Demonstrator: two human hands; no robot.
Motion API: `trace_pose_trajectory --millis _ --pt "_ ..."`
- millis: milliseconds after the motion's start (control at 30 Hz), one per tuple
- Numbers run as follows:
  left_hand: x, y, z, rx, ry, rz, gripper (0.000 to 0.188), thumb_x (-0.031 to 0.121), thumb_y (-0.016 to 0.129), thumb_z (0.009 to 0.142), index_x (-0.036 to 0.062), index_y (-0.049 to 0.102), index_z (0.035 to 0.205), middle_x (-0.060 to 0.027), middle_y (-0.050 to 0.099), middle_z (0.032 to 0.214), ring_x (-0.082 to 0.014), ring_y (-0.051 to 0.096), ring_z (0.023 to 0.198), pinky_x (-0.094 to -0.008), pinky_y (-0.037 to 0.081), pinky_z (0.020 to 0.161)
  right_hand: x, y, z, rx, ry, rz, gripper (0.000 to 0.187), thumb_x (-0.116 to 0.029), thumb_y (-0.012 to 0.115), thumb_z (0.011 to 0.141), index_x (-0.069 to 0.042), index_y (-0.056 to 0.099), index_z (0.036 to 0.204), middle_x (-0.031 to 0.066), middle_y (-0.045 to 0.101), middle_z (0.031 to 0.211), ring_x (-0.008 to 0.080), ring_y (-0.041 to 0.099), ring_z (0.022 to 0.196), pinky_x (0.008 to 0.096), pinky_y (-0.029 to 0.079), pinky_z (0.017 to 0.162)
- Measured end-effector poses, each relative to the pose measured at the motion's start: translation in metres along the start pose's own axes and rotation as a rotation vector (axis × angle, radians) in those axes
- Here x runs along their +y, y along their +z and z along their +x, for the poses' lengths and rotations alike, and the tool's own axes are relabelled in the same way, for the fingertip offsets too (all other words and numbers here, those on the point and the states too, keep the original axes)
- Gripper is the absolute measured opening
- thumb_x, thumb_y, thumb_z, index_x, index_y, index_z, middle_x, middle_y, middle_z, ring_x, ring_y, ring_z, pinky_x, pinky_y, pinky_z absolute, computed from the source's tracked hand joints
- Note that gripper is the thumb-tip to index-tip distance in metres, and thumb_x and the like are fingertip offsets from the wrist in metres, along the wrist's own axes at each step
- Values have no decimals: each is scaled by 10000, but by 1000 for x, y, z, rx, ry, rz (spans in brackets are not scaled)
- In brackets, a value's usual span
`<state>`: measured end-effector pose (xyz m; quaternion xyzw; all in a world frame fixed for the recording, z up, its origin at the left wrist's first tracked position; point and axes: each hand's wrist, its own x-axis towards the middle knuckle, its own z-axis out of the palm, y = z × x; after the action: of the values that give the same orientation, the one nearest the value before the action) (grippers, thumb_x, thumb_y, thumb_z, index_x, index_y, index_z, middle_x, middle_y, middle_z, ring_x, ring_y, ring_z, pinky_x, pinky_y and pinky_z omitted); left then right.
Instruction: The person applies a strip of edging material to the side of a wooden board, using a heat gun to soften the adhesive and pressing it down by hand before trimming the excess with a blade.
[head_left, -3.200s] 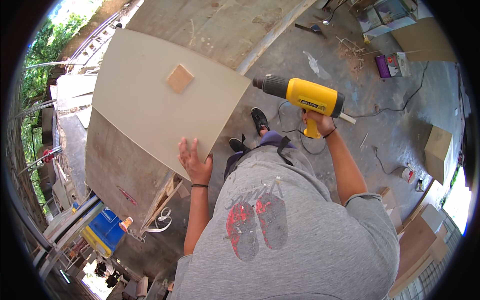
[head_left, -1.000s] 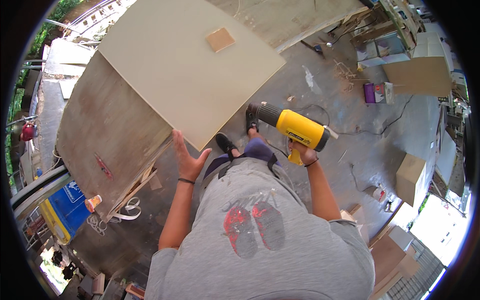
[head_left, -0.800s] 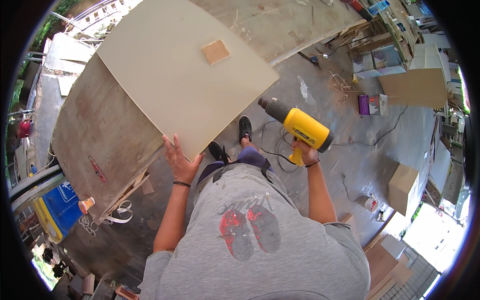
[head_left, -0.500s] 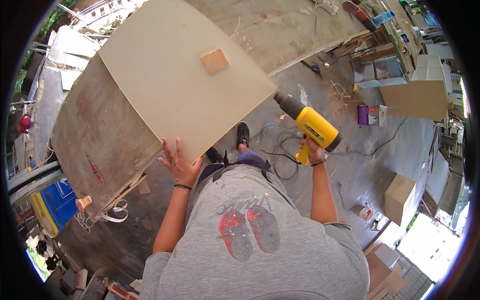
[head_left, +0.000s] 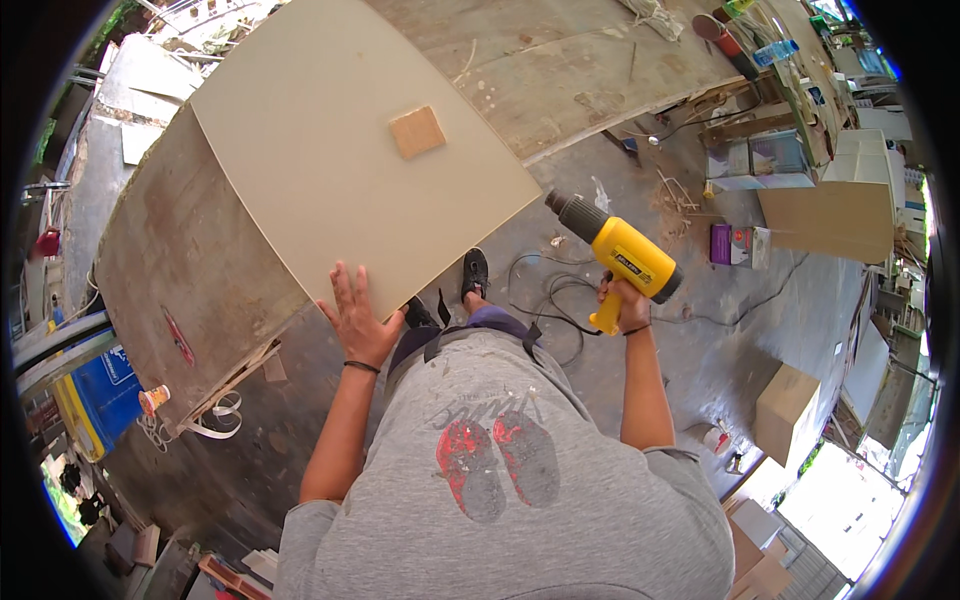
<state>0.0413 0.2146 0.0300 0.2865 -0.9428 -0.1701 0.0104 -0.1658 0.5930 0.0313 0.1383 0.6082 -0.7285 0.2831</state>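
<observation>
A large pale beige panel (head_left: 310, 170) lies across a worn wooden worktable (head_left: 190, 210), its near corner reaching past the table's edge. On the panel rests a small tan square block (head_left: 417, 132). My left hand (head_left: 358, 322) is open, its fingers stretched flat on the panel's near edge. In my right hand (head_left: 626, 304) is a yellow heat gun (head_left: 632, 256), gripped by its handle. Its dark nozzle points up and left, just off the panel's right corner, with a small gap between them.
A black cord (head_left: 560, 300) loops over the floor beside my feet. A blue-and-yellow container (head_left: 100, 400) and a paper cup (head_left: 154, 399) are at the left. A red tool (head_left: 180, 337) lies on the table. Cardboard boxes (head_left: 787, 412) and a purple box (head_left: 738, 245) stand at the right.
The panel, block and table sit slightly further left in the picture. My left fingers are closer together. The heat gun stays nearly in place, with a slightly wider gap to the panel's corner.
</observation>
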Motion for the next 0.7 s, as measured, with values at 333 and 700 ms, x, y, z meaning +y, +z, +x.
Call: trace_pose_trajectory --millis 333,700 --pt "6 -2 2 -20 -33 -9 946 402 740 671 163 259 1450 -118 107 1549 -291 72 1437 -611 24 1093 -16 -6 22 -59 -10 -31 279 -73 612 677 30 565 933 110 564 742 200 559 598 307 474 566" --pt "10 2 2 -6 -65 3 923 382 718 681 162 258 1451 -124 110 1546 -301 79 1435 -625 67 1086 -26 -11 27 -109 44 -18 245 -38 616 682 24 571 914 100 563 729 198 555 592 300 469 567"
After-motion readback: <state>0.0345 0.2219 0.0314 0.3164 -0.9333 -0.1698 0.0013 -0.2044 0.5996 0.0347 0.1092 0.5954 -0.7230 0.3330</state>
